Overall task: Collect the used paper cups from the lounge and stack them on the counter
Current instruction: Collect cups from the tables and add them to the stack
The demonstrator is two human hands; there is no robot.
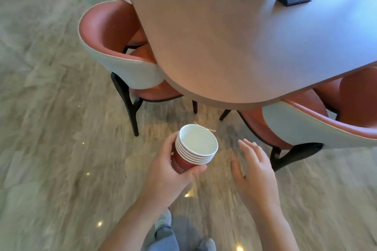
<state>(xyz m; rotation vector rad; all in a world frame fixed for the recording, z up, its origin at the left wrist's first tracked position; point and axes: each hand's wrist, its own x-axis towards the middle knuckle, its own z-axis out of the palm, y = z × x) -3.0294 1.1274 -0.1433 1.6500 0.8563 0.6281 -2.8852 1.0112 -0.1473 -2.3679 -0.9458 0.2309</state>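
Head view, lower centre of the frame: a nested stack of red paper cups (192, 149), rims white, sits tilted in the left hand (173, 171), which wraps its side wall just under the rims. Such cups are likely light and thin-walled, easily crushed, so a gentle hold around the doubled-up upper wall seems safest. Just right of it, apart, the right hand (253, 167) hangs spread and empty. Above, a wooden table (234, 47) with chairs (114, 47) tucked around it.
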